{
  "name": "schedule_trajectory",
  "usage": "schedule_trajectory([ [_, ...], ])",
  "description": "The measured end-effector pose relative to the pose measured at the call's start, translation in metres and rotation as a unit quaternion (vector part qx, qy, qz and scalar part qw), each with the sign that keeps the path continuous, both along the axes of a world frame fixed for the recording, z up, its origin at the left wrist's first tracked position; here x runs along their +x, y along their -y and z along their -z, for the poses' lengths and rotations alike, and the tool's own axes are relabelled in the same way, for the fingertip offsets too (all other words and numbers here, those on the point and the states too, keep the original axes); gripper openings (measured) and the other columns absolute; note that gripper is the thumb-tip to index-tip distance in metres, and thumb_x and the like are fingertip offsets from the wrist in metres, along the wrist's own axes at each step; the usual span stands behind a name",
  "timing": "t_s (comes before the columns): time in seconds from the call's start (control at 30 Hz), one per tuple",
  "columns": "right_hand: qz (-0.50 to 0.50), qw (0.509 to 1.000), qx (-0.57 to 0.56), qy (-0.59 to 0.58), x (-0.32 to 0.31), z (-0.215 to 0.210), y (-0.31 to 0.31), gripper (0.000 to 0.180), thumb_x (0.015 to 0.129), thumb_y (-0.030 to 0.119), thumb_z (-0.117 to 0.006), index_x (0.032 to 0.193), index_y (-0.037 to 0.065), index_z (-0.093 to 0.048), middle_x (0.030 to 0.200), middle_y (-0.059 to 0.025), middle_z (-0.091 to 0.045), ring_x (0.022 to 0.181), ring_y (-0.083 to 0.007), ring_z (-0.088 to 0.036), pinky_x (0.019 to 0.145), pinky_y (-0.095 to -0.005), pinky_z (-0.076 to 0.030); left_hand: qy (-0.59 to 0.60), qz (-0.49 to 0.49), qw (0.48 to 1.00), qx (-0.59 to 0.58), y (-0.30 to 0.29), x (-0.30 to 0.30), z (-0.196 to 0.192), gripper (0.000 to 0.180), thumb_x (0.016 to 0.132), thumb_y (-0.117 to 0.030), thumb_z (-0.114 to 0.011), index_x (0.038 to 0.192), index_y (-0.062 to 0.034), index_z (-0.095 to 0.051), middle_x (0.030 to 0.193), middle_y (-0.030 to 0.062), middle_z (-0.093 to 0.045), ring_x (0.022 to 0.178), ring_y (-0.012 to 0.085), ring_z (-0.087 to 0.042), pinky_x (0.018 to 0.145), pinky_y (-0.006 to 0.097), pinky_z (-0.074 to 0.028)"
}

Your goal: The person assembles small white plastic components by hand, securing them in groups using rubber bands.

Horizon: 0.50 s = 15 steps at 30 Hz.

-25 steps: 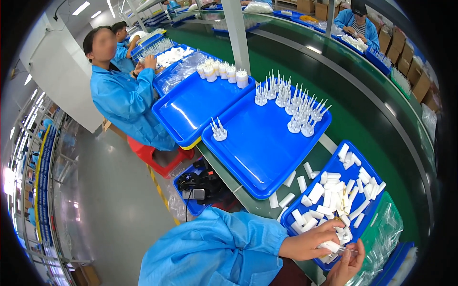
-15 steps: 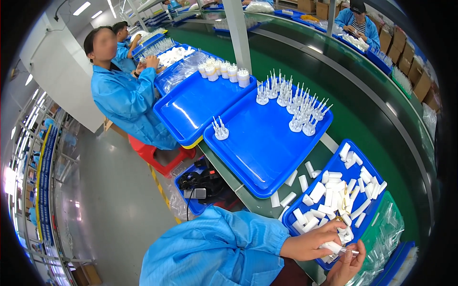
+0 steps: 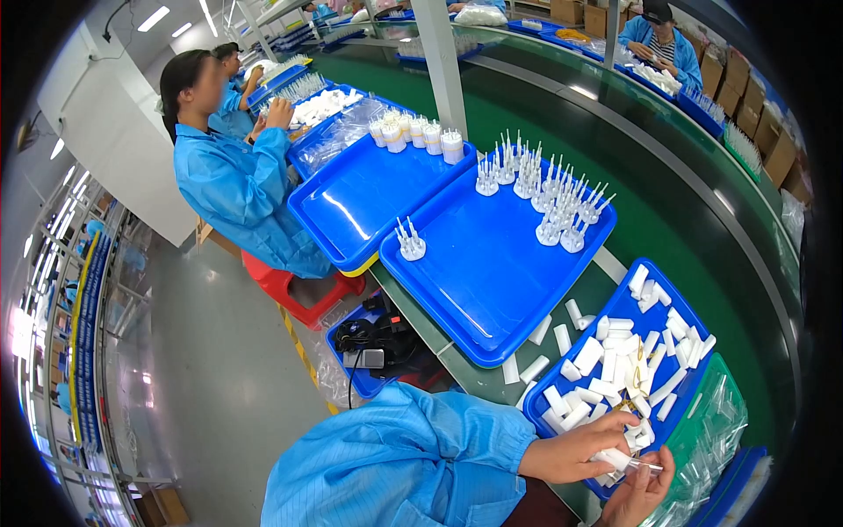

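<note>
Over the lower end of a blue tray (image 3: pixel 615 305) full of short white tubes (image 3: pixel 588 356), both my hands are close together. My left hand (image 3: pixel 575 452) is closed around a white tube (image 3: pixel 612 458), pinching it between thumb and fingers. A thin clear plastic piece (image 3: pixel 648 466) sticks out from the tube's right end. On that clear piece the fingers of my right hand (image 3: pixel 644 494) are closed. Whether the clear piece sits inside the tube or around it I cannot tell.
Left of it, a larger blue tray (image 3: pixel 483 281) bears upright clusters (image 3: pixel 551 206) of thin pale sticks. Loose white tubes (image 3: pixel 533 369) lie between the trays. Clear plastic sleeves (image 3: pixel 716 439) lie on green at the right. A co-worker (image 3: pixel 233 189) sits at the left.
My view has shifted slightly, so the trays appear a little further right. My hands keep nearly the same grip. The co-worker at the left has turned their head toward their work.
</note>
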State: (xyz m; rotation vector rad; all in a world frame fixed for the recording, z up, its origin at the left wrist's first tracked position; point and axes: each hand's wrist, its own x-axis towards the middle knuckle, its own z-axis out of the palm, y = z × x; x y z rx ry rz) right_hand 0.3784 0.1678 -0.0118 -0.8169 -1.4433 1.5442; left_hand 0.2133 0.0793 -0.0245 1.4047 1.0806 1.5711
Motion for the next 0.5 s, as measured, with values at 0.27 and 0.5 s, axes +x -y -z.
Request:
schedule_trajectory([
  [0.27,0.039,0.999,0.03,-0.003,0.0,0.005,0.004,0.045,0.082,-0.003,-0.057,0.125,-0.005,-0.047,0.102,-0.0104,-0.06,0.091,-0.0184,-0.059,0.086,-0.0305,-0.048,-0.042,-0.04,0.998,0.002,-0.004,0.001,0.004,0.027,0.082,-0.008,-0.059,0.108,-0.0043,-0.055,0.136,0.0184,-0.034,0.129,0.0368,-0.032,0.105,0.042,-0.028],
  [0.5,-0.072,0.997,-0.004,-0.038,-0.025,-0.01,-0.002,0.044,0.086,-0.004,-0.057,0.129,-0.002,-0.048,0.103,-0.0071,-0.058,0.091,-0.011,-0.056,0.078,-0.0226,-0.046,-0.151,-0.077,0.984,-0.058,-0.001,-0.02,-0.007,0.026,0.081,-0.008,-0.064,0.107,-0.0028,-0.058,0.136,0.0179,-0.035,0.116,0.0324,-0.047,0.097,0.038,-0.038],
])
